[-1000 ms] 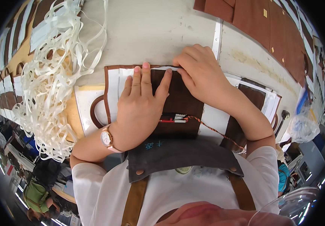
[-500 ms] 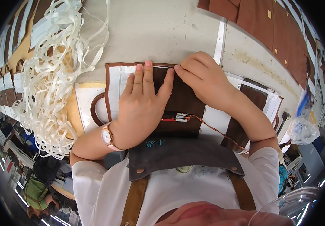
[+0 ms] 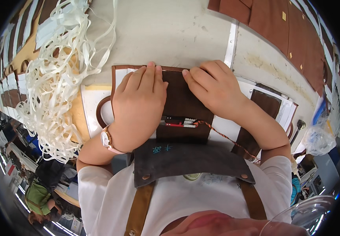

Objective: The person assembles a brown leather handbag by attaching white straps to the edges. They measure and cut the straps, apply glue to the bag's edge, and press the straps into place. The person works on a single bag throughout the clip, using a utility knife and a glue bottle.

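Hands, left hand [image 3: 138, 106] and right hand [image 3: 213, 88], press brown leather piece [image 3: 183, 104].

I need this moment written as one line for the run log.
left hand: flat on brown leather piece | right hand: fingertips press its top edge | white strips: heaped at left | table: beneath

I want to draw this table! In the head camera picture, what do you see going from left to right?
Tangled heap of cream-white paper strips → left hand pressing flat on a dark brown leather piece → right hand pinching that piece's top edge → brown-edged white panel → crumpled clear plastic bag.
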Demonstrator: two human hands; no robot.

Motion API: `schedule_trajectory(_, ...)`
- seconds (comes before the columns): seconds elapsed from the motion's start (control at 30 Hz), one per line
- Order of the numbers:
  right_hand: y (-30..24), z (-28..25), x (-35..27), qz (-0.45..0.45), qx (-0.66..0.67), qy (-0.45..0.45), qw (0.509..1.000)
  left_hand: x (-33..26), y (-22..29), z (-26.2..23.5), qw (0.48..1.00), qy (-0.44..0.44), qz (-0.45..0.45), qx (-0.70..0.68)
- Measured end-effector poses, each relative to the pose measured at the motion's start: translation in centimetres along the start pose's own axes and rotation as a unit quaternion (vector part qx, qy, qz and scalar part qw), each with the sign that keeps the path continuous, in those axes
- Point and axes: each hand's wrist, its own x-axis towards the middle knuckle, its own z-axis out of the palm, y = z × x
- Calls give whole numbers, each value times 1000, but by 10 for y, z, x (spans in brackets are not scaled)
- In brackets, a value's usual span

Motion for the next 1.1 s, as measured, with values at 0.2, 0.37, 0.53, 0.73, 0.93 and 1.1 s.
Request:
schedule_trajectory(0.2,7,-6,2,91,104,-22,990,6,14,7,994,-13,57,-91)
schedule_trajectory(0.37,11,-24,-14,219,182,-32,958,3,15,11,995,0,104,-12)
schedule_trajectory(0.53,13,-26,-22,145,137,-48,979,5,19,14,995,12,101,9)
schedule_trajectory(0.73,5,-23,-29,8,-38,-26,999,8,25,10,995,3,91,29)
schedule_trajectory(0.93,2,-21,-35,13,-30,-24,999,-1,31,21,996,20,74,41)
schedule_trajectory(1.1,2,-25,-32,24,-17,-39,999,0,40,18,997,-4,49,52)
